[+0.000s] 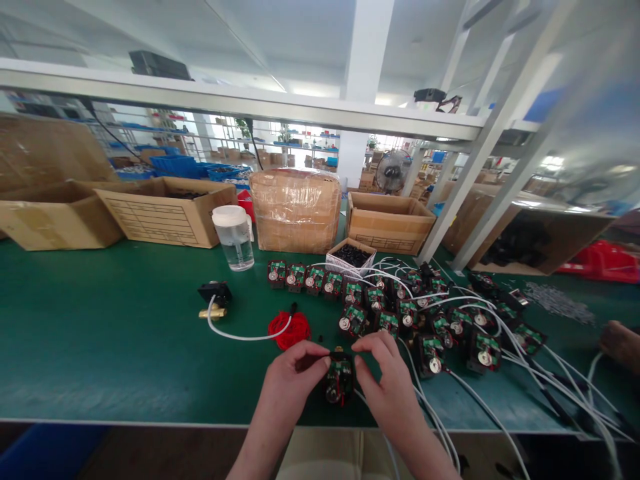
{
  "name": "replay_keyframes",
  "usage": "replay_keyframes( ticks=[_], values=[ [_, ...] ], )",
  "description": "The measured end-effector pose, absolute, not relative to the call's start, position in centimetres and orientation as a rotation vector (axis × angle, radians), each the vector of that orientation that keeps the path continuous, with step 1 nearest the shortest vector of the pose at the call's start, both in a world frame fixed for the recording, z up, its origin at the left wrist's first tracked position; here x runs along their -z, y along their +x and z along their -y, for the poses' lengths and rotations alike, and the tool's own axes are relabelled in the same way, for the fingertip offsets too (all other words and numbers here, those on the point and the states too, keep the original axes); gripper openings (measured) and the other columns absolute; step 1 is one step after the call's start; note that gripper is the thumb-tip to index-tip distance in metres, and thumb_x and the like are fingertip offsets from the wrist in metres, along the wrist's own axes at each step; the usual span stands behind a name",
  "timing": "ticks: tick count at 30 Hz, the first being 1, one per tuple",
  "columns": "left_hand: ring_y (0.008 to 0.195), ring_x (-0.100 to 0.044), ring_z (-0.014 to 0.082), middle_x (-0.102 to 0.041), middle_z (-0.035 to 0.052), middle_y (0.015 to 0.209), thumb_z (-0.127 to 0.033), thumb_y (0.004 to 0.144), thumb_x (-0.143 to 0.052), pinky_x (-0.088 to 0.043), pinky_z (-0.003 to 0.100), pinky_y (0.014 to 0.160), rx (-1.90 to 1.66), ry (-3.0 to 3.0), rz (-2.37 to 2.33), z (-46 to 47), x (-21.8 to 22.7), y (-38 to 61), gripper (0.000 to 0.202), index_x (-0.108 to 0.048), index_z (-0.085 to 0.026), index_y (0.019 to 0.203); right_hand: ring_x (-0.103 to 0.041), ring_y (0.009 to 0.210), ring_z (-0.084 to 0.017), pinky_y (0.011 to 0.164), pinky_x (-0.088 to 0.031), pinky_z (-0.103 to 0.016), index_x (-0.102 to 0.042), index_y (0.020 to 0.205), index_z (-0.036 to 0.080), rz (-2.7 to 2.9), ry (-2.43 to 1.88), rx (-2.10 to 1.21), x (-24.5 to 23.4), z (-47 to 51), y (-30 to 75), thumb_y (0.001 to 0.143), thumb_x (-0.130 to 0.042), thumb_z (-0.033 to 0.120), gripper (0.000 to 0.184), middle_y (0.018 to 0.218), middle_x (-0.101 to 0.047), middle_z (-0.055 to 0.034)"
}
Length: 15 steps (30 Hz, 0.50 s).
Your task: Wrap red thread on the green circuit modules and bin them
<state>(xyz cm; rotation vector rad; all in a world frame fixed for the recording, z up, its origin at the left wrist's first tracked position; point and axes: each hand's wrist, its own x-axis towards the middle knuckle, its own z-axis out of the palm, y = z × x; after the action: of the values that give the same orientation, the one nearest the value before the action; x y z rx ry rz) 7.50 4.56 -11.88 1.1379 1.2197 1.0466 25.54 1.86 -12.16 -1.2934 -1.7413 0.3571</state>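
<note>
In front of me on the green table is a small black unit [340, 380] with an exposed green circuit board, red wires and a round silver part; a brass fitting shows at its top. My left hand [299, 375] has thumb and index finger closed on the unit's upper left edge. At its upper right is my right hand [385, 373], thumb and index finger curved and apart, with nothing visible between them. A white cable leads off the unit beneath my right hand. Behind my left hand sits a bundle of red wires or bands [289, 330].
Several similar units [354, 320] with white cables crowd the table to the right. Another unit with brass fitting [215, 295] lies left. Behind are a lidded water jug [235, 240], a small box of black parts [350, 257] and cartons [295, 213]. Another person's hand [620, 343] is far right.
</note>
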Motion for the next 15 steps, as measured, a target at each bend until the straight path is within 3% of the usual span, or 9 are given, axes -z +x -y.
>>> replay_keyframes(
  ticks=[8,15],
  values=[
    [0.076,-0.065,0.0195,-0.072,0.0006,0.073,-0.036,0.064,-0.076,-0.048,0.028,0.073,-1.049,1.161,-1.226,-4.7,11.9,7.5,0.022,-0.075,-0.019,0.077,-0.052,0.092,-0.023,0.085,-0.040,-0.040,-0.062,0.088,0.023,1.891,-1.339,-0.319,11.1,-2.0,24.7,0.084,-0.064,0.005,0.018,0.093,-0.055,-0.0025],
    [0.077,-0.065,0.0207,-0.073,0.0015,0.075,-0.036,0.066,-0.074,-0.049,0.028,0.074,-1.052,1.213,-1.235,-4.7,12.0,7.4,0.020,-0.075,-0.019,0.078,-0.050,0.094,-0.026,0.086,-0.038,-0.043,-0.058,0.084,0.022,1.929,-1.436,-0.232,10.5,-2.5,23.9,0.080,-0.069,0.003,0.022,0.095,-0.055,-0.0028]
  ],
)
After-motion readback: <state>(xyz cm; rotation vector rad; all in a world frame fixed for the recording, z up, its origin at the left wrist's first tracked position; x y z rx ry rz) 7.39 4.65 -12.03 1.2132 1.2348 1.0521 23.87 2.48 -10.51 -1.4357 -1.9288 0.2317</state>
